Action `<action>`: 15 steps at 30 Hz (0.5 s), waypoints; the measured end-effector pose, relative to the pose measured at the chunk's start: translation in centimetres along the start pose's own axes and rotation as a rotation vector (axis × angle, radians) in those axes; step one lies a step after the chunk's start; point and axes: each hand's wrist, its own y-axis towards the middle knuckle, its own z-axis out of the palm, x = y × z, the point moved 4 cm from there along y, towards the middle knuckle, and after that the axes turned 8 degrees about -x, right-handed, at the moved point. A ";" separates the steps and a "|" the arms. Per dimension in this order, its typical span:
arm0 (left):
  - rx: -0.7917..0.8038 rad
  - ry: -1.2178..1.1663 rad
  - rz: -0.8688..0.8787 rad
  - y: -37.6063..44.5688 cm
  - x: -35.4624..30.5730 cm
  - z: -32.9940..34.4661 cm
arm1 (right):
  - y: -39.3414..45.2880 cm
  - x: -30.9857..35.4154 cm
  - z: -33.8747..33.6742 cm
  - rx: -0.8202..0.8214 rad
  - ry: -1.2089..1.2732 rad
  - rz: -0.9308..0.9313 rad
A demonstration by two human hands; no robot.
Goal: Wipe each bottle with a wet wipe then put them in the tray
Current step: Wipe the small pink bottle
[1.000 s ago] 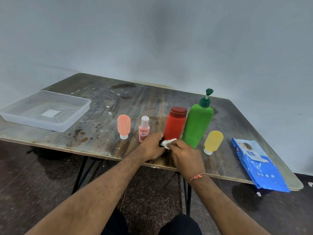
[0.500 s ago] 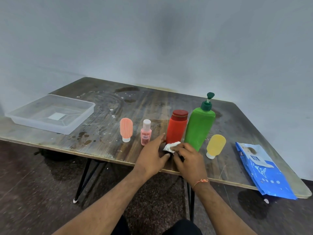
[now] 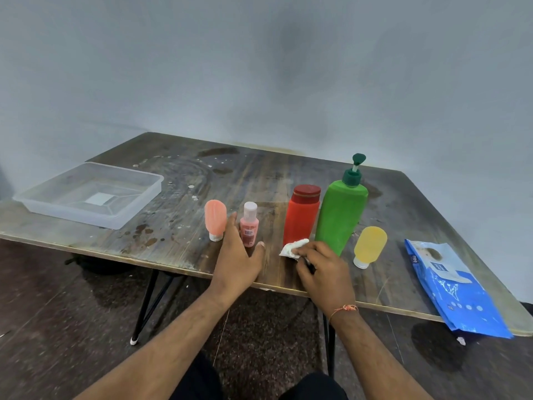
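Nearest, at the bottom of the frame, two bare forearms reach up from the lower edge toward the front rim of the wooden table (image 3: 173, 226). The right hand (image 3: 324, 269), with a thin orange thread around its wrist, sits just right of centre; its fingers are curled and pinch a crumpled white wipe (image 3: 292, 249), which pokes out to the left of the knuckles and lies just in front of the base of the red bottle (image 3: 301, 216). The left hand (image 3: 238, 261), at centre, is spread loosely with straight fingers and thumb out to the right, holding nothing; its fingertips come up just beside the small pink bottle (image 3: 249, 223), and whether they touch it I cannot tell.

Behind the hands the bottles stand upright in a row across the middle of the frame: a peach tube (image 3: 215, 219) on its cap at the left, then the small pink bottle, the red bottle with its darker lid, the tall green pump bottle (image 3: 341, 212) close against it, and a yellow tube (image 3: 369, 245) on its cap further right. At the right edge a blue pack of wipes (image 3: 452, 293) lies flat, overhanging the table's front rim.

Farther back, at the left of the frame, a clear plastic tray (image 3: 138, 209) sits on the table, well apart from the bottles, with none of them in it. Beyond it rises a plain grey wall (image 3: 259, 67).
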 end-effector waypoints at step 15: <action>0.151 -0.592 -0.416 4.1 0.7 1.8 | 0.1 0.2 -0.1 -0.033 0.182 0.131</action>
